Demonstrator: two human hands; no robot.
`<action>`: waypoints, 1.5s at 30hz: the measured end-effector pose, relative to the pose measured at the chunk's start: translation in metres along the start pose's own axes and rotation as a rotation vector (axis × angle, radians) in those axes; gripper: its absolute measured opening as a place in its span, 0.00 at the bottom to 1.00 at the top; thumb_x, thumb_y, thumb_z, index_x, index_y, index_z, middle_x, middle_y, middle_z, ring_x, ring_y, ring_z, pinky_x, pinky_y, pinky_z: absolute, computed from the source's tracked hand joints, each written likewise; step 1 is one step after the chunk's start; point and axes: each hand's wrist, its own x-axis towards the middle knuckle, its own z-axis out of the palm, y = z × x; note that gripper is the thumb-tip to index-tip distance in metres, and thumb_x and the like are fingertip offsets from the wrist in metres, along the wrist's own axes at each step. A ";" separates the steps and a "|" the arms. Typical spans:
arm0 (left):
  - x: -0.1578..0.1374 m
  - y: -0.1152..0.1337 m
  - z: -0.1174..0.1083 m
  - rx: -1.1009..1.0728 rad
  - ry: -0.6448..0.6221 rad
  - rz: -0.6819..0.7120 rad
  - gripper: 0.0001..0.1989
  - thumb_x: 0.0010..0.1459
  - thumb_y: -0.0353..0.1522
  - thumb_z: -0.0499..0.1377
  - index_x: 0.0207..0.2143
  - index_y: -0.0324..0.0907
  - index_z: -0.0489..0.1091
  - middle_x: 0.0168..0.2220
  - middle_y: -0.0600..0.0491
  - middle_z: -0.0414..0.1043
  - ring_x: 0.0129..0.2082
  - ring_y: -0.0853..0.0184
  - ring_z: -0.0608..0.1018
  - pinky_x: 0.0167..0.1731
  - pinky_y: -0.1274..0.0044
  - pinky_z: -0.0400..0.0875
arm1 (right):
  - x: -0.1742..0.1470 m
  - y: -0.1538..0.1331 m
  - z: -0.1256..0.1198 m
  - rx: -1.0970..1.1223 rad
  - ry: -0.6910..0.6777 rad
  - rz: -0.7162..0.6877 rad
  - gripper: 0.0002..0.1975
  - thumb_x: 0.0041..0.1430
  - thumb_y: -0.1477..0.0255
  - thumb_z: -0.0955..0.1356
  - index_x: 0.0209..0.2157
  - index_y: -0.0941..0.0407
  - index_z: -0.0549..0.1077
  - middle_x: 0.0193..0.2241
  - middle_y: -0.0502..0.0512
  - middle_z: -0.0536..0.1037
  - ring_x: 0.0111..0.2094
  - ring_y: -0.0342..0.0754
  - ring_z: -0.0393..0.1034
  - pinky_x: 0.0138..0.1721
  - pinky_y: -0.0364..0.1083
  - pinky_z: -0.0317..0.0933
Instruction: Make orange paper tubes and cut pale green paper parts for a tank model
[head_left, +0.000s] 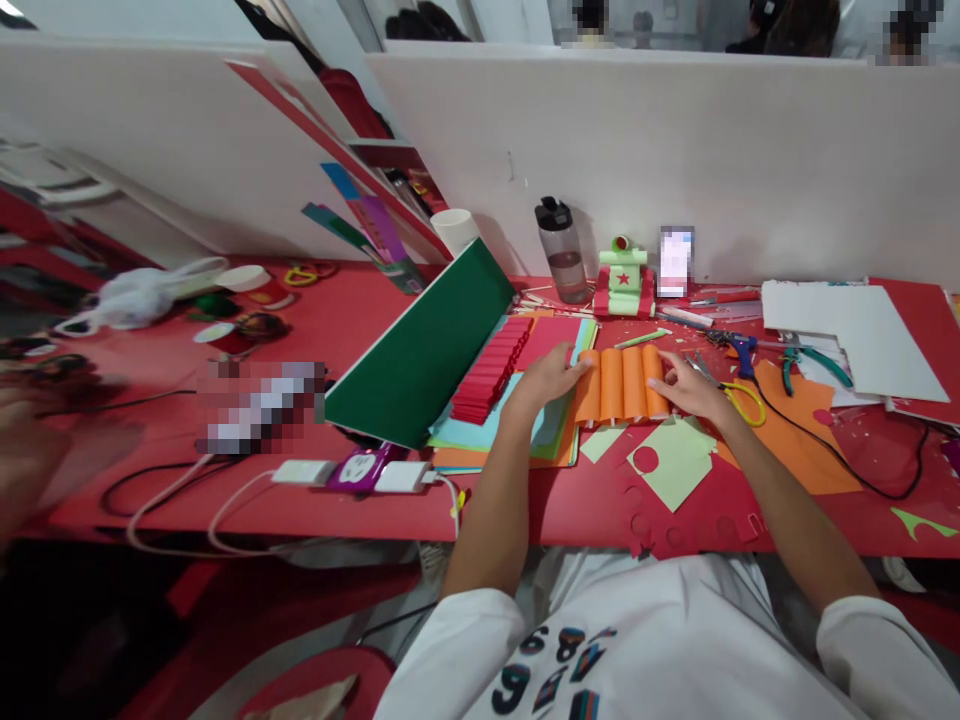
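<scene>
A row of several orange paper rolls (622,385) lies side by side on the table in front of me. My left hand (551,378) holds the row at its left end, thumb against the outer roll. At the right end, my right hand (688,387) pinches the last roll between its fingers. Under and beside my left hand is a stack of coloured paper sheets (559,335), bearing a strip of small red paper rolls (491,370). Pale green paper scraps (675,465) lie just below the orange row.
Yellow-handled scissors (742,402), a blue glue gun (742,355) and pliers (821,365) lie right. Behind stand a water bottle (562,255), a paper-roll model (624,280) and a phone (676,262). A green board (427,350) leans left, near chargers (401,477). Another person's blurred hand (26,450) shows far left.
</scene>
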 end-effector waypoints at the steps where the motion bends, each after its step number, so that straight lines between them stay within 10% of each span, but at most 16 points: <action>1: 0.001 0.000 0.001 -0.039 -0.044 -0.010 0.35 0.66 0.49 0.60 0.66 0.37 0.66 0.45 0.40 0.81 0.48 0.48 0.83 0.46 0.66 0.76 | 0.001 0.002 0.002 0.023 -0.009 -0.001 0.37 0.69 0.61 0.71 0.73 0.56 0.58 0.37 0.54 0.80 0.24 0.43 0.72 0.27 0.43 0.65; 13: -0.006 0.026 0.010 -0.740 -0.124 0.172 0.34 0.59 0.50 0.66 0.60 0.39 0.68 0.60 0.39 0.76 0.58 0.52 0.80 0.55 0.65 0.78 | 0.014 0.014 -0.003 0.409 0.053 0.037 0.37 0.65 0.62 0.70 0.71 0.56 0.58 0.52 0.62 0.79 0.44 0.52 0.79 0.34 0.46 0.76; 23: 0.001 0.025 0.016 -0.986 0.008 0.499 0.35 0.52 0.49 0.74 0.56 0.41 0.72 0.54 0.44 0.80 0.53 0.54 0.81 0.51 0.68 0.78 | 0.006 0.008 -0.016 0.399 0.257 -0.394 0.31 0.55 0.58 0.79 0.58 0.50 0.75 0.57 0.58 0.81 0.57 0.60 0.78 0.60 0.60 0.73; 38: -0.011 0.034 0.017 -0.759 -0.086 0.587 0.30 0.51 0.43 0.75 0.55 0.43 0.78 0.57 0.43 0.78 0.54 0.54 0.80 0.57 0.64 0.74 | -0.003 0.010 -0.021 0.209 0.124 -0.557 0.35 0.59 0.58 0.78 0.65 0.48 0.71 0.64 0.60 0.76 0.65 0.61 0.71 0.64 0.59 0.68; 45: -0.011 0.035 0.023 -0.735 -0.087 0.618 0.30 0.52 0.43 0.75 0.55 0.44 0.77 0.55 0.44 0.80 0.56 0.51 0.80 0.60 0.59 0.73 | -0.003 0.001 -0.012 0.192 0.201 -0.547 0.26 0.56 0.52 0.78 0.51 0.51 0.78 0.52 0.61 0.83 0.56 0.62 0.77 0.60 0.61 0.70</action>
